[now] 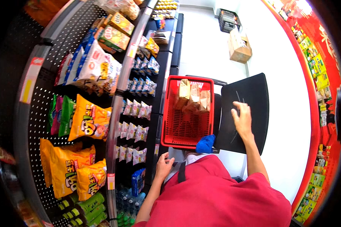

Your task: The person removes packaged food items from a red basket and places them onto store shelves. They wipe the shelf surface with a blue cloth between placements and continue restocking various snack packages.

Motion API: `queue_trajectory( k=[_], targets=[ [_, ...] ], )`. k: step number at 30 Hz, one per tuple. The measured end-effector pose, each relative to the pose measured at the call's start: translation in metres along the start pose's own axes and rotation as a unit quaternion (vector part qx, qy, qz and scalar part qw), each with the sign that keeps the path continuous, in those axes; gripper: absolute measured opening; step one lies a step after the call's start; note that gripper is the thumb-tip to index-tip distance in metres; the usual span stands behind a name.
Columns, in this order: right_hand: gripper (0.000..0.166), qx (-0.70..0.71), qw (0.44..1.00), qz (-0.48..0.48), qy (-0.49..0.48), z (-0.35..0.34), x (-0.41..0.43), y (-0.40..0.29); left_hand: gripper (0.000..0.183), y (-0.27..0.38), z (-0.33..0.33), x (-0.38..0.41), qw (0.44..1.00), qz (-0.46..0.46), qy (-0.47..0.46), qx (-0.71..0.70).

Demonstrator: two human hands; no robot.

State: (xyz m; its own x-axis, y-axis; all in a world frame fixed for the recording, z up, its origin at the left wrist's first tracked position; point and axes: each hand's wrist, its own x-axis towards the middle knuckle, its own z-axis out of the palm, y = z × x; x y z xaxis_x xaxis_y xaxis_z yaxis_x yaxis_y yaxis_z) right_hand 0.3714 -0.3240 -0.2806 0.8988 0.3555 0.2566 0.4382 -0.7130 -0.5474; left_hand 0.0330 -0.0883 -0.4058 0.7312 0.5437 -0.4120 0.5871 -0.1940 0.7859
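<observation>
Over the black chair back [255,85] my right hand [243,119] hovers with its fingers apart, beside thin dark strips [233,137] that look like cable ties. My left hand [164,166] is low, below the near left corner of a red plastic shopping basket [165,124], and holds nothing. Several brown paper packages [194,98] stand at the basket's far end; its near part shows a bare slotted floor. A blue cloth [206,144] hangs over the basket's near right corner.
Shelves on the left hold orange snack bags [91,119], small white packets [140,133], boxed goods [113,37] and bottles [130,203]. A cardboard box [240,46] and a black crate [228,21] stand on the floor farther off. A white wall with a red printed panel [334,113] runs along the right.
</observation>
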Motion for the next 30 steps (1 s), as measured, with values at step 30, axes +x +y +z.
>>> queue_trajectory(
  k=[30],
  targets=[
    [0.038,-0.196,0.945,0.255,0.053,-0.046,0.011,0.179,0.064,-0.19,0.162,0.133,0.621,-0.435,-0.02,-0.652]
  ],
)
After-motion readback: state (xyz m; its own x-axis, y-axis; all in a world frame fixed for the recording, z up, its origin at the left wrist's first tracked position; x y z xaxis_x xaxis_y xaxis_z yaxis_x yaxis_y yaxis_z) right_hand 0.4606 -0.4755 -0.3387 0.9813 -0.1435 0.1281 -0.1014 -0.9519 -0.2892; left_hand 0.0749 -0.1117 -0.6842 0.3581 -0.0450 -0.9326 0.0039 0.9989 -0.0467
